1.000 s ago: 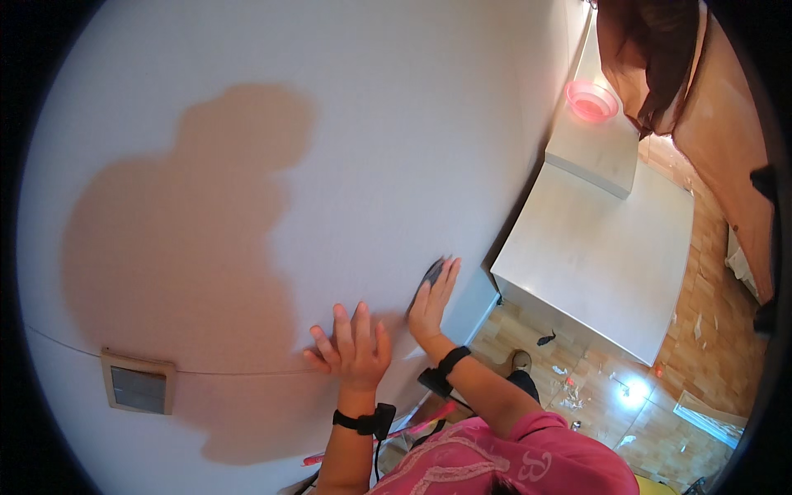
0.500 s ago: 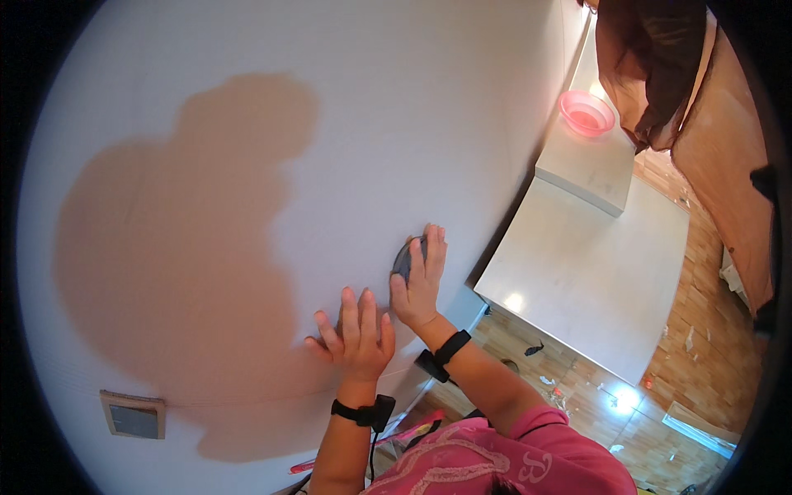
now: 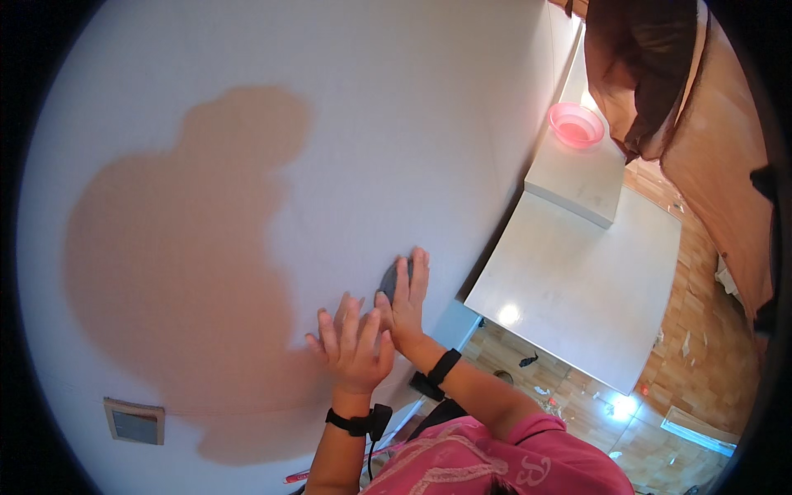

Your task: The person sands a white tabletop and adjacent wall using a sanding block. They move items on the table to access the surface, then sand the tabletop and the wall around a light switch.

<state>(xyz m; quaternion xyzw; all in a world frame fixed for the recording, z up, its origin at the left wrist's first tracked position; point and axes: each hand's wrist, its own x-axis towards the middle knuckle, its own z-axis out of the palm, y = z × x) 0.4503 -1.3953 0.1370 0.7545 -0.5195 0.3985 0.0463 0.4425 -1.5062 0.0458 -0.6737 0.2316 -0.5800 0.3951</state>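
My right hand (image 3: 406,312) presses a dark grey, rounded flat pad (image 3: 390,282) against the pale wall (image 3: 396,165). Its fingers lie stretched over the pad and hide much of it, so the exact kind of pad does not show. Just to the left, my left hand (image 3: 355,351) is spread with the fingers apart and nothing in it. That palm is turned to the wall; whether it touches, I cannot tell. Both wrists wear black straps.
A light-coloured low cabinet (image 3: 569,280) stands right of the wall, with a raised block (image 3: 569,181) bearing a pink basin (image 3: 576,125). Brown curtain cloth (image 3: 643,82) hangs at upper right. Scraps lie on the wooden floor (image 3: 693,313). A square switch plate (image 3: 134,421) sits low left.
My right hand has slid the grey pad down and slightly left along the wall, closer to my left hand. The left hand stays spread in nearly the same spot.
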